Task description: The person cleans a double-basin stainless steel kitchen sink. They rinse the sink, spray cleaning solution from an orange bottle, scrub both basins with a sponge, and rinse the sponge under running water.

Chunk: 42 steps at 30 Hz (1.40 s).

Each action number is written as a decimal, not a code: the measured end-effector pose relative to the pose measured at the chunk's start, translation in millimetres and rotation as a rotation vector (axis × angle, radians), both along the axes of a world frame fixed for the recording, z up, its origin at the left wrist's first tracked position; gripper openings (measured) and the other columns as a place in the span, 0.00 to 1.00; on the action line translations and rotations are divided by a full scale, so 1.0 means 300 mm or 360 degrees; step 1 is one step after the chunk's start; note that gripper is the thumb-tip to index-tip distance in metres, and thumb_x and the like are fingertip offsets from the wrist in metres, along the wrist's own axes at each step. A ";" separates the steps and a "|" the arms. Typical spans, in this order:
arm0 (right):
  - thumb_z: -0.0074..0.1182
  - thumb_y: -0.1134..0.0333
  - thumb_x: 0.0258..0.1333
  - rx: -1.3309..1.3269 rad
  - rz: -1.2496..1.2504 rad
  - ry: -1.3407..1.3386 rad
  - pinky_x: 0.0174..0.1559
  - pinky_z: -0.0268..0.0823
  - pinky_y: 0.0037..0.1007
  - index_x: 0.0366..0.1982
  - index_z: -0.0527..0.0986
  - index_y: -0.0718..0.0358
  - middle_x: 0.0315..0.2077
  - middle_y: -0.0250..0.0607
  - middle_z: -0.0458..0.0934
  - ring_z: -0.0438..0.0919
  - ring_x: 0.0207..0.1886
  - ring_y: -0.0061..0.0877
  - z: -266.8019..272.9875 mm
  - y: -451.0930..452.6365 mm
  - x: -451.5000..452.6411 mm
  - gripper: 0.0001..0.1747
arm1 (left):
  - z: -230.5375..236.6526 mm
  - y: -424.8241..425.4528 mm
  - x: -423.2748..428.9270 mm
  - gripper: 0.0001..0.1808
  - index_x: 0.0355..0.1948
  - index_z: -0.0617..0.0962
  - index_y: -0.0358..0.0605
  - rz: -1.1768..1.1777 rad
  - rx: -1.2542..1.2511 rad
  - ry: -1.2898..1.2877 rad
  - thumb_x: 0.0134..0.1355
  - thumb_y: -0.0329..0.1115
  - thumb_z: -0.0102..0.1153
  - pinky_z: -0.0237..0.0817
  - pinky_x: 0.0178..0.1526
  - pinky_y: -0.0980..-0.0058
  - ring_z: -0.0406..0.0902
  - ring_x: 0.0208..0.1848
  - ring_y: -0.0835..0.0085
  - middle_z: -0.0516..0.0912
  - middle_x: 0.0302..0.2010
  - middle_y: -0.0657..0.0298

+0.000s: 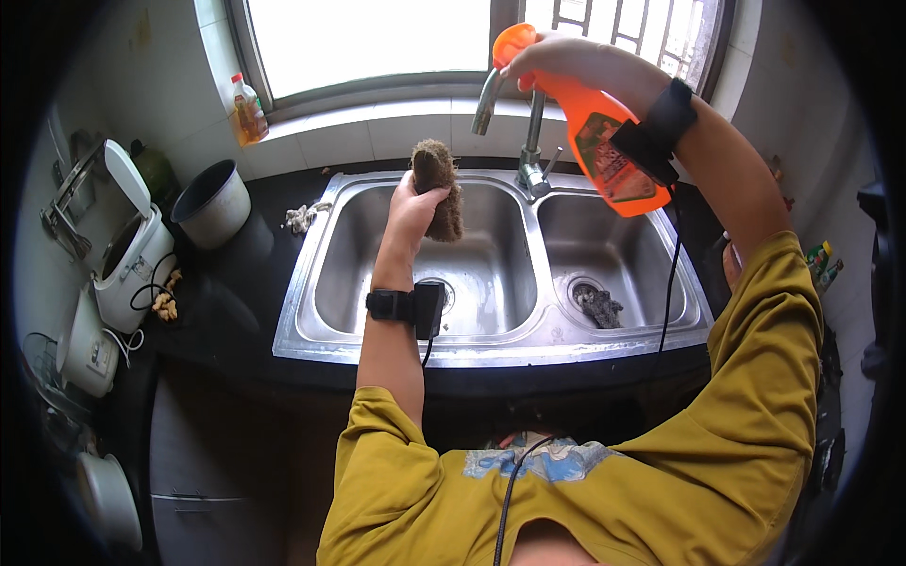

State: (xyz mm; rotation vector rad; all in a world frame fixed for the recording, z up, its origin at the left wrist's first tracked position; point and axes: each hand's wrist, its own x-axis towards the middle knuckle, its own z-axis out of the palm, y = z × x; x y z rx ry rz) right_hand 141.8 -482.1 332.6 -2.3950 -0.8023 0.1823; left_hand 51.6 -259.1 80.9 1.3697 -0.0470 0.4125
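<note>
My left hand (pixel 416 206) grips a brown fibrous scrubber (pixel 440 191), held up over the larger left basin (pixel 488 276) of a stainless steel double sink. Raised at the right, my right hand (pixel 559 60) is wrapped around the neck of an orange spray bottle (pixel 601 141) with a printed label. The bottle hangs tilted in front of the tap (pixel 534 152) and above the smaller right basin (pixel 637 262). Its orange spray head (pixel 513 44) points left, past the tap spout (pixel 487 106). A dark crumpled scouring pad or cloth (pixel 600 308) lies by the right drain.
A whitish crumpled rag (pixel 304 218) lies left of the sink. Beyond it stand an inner pot (pixel 212 205), a white rice cooker (pixel 134 262) with its lid up, and ginger pieces (pixel 166 303). A red-capped bottle (pixel 249 110) stands on the windowsill.
</note>
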 end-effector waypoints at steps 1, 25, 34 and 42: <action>0.68 0.55 0.53 -0.0136 -0.0033 -0.0007 0.42 0.71 0.27 0.50 0.78 0.63 0.38 0.39 0.83 0.80 0.40 0.25 -0.003 0.008 -0.003 0.27 | -0.006 0.003 -0.003 0.22 0.57 0.77 0.37 -0.0002 0.0022 0.0007 0.61 0.24 0.65 0.74 0.54 0.69 0.83 0.49 0.71 0.86 0.48 0.59; 0.66 0.55 0.58 0.0092 0.0131 -0.0230 0.43 0.72 0.26 0.48 0.81 0.63 0.37 0.36 0.82 0.80 0.40 0.20 0.053 -0.050 0.047 0.22 | -0.072 0.035 0.021 0.24 0.59 0.78 0.36 0.0173 0.0213 0.0094 0.60 0.24 0.66 0.73 0.55 0.69 0.83 0.50 0.70 0.86 0.49 0.59; 0.56 0.65 0.70 0.0632 0.0419 0.0032 0.58 0.69 0.28 0.52 0.82 0.64 0.47 0.38 0.84 0.79 0.52 0.24 0.055 -0.194 -0.015 0.15 | -0.065 0.039 -0.002 0.23 0.58 0.78 0.37 0.0124 0.0180 0.0135 0.60 0.24 0.65 0.72 0.56 0.70 0.82 0.51 0.71 0.86 0.49 0.60; 0.55 0.67 0.70 0.0308 0.0823 -0.0303 0.62 0.68 0.30 0.57 0.81 0.63 0.52 0.39 0.83 0.79 0.55 0.26 0.027 -0.212 0.102 0.17 | -0.044 0.035 -0.016 0.24 0.59 0.78 0.37 0.0156 0.0248 0.0202 0.60 0.24 0.65 0.72 0.56 0.70 0.82 0.50 0.70 0.86 0.50 0.59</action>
